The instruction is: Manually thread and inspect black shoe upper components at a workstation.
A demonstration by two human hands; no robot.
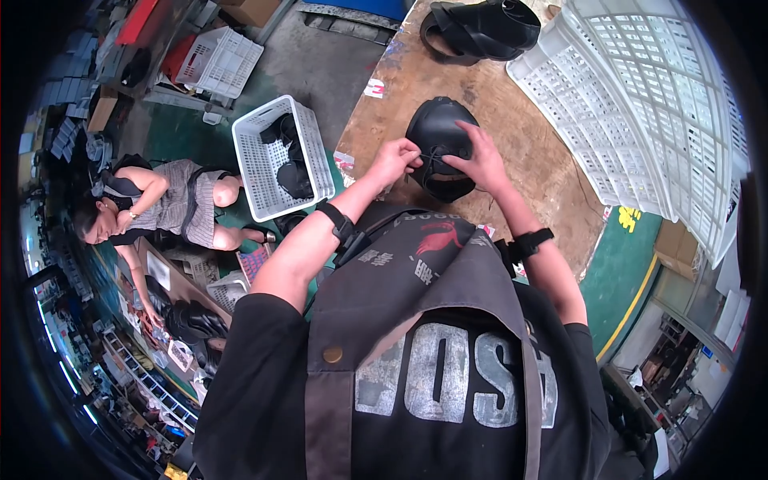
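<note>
Far to your left, a person in a striped top (172,206) sits low on the floor, one arm reaching down among dark shoe pieces (190,322). Nearer in, a white slotted basket (258,166) stands on the green floor just beside the desk's edge, with black shoe parts lying inside it. Your left hand (394,160) comes next, its fingers pinched shut on a thin thread or lace at the left side of the black shoe (436,132). That shoe rests on the worn brown desk (512,136) directly in front of you, near its close edge and between both your hands. Your right hand (482,160) lies over the shoe's right side, fingers curled and pressing on the upper, holding it steady. Both wrists carry a dark band. Farther back on the desk sits another black shoe with straps (480,30), well apart from yours. At the right, a big white lattice crate (640,112) leans across the desk's far side.
</note>
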